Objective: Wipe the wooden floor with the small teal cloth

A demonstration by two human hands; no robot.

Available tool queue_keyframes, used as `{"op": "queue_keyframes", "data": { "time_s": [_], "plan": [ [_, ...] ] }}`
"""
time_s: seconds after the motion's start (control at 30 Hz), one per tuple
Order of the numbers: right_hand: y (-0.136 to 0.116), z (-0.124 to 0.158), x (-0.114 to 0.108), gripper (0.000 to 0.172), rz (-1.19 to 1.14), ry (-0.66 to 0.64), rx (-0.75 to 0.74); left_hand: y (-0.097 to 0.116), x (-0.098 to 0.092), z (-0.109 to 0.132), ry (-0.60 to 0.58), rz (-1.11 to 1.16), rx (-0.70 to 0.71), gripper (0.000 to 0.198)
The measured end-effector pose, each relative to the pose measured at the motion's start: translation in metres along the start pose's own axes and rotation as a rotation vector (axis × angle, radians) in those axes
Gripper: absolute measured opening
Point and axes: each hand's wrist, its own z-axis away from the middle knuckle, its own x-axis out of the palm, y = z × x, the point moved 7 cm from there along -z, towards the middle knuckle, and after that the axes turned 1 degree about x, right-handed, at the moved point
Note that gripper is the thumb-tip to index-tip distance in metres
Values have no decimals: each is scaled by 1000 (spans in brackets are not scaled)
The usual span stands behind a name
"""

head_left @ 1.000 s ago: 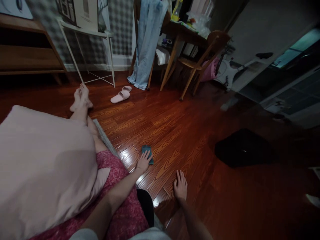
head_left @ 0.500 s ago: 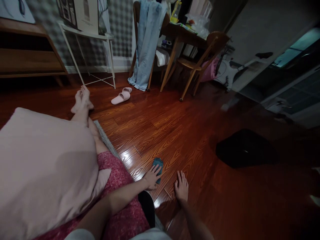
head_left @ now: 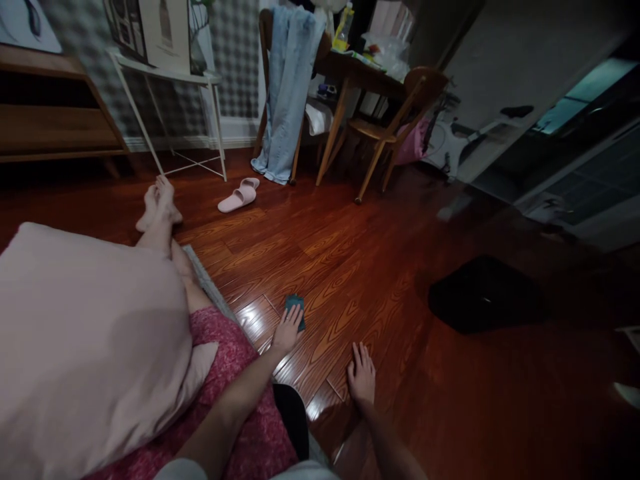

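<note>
My left hand (head_left: 286, 333) lies with its fingers stretched flat over a small dark teal cloth (head_left: 295, 301), pressing it against the wood floor. The cloth's far end shows beyond the fingertips; the rest is partly under the hand. To the right, my right hand (head_left: 362, 378) rests palm down on the bare floorboards, fingers extended and holding nothing. My legs stretch away to the upper left beneath a large pale pink pillow (head_left: 95, 333) and dark pink fabric (head_left: 225, 333).
Pink slippers (head_left: 239, 196) lie on the floor ahead. Jeans (head_left: 287, 93) hang over a chair by a wooden table (head_left: 330, 65), with another wooden chair (head_left: 373, 128) beside it. A black object (head_left: 483, 293) stands at right. A white side table (head_left: 165, 72) is at upper left.
My left hand has slid forward and slightly left across the floor, and the teal cloth has moved with it. My right hand stays in place.
</note>
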Motion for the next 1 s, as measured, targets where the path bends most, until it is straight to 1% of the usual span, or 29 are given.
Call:
{"op": "queue_keyframes", "data": {
  "time_s": [0.1,0.17,0.23,0.33,0.4,0.47,0.5,0.57,0.63,0.7,0.77,0.8,0.87,0.93,1.0],
  "plan": [
    [-1,0,-2,61,-3,8,2,-12,-4,1,19,1,-74,73],
    [-2,-1,-3,60,-17,11,-1,-9,-3,4,-8,6,-59,71],
    [-3,-1,-2,60,-34,8,0,5,3,10,-87,19,32,68],
    [-3,-2,-3,59,-38,0,20,42,15,25,-237,56,256,66],
    [-5,-1,-5,60,-24,-6,33,66,19,34,-272,82,384,69],
    [-8,0,-9,60,-8,-9,33,79,21,39,-259,92,454,68],
    [-9,0,-10,61,-1,-6,30,79,22,38,-248,86,457,64],
    [-10,0,-10,63,17,0,36,69,25,30,-207,66,428,56],
    [-9,0,-9,65,28,5,45,47,25,16,-143,39,333,54],
    [-7,0,-8,66,28,2,52,19,23,4,-88,1,184,56],
    [-7,0,-7,65,24,-8,57,-2,20,-1,-76,-44,77,57],
    [-7,0,-7,65,21,-14,60,-7,18,0,-88,-63,56,58],
    [-7,0,-7,64,15,-23,63,-6,17,5,-133,-77,69,60],
    [-8,-1,-8,63,11,-30,63,6,18,11,-182,-57,122,64],
    [-8,-1,-9,63,12,-33,65,23,19,17,-226,-14,195,66]
  ]
}}
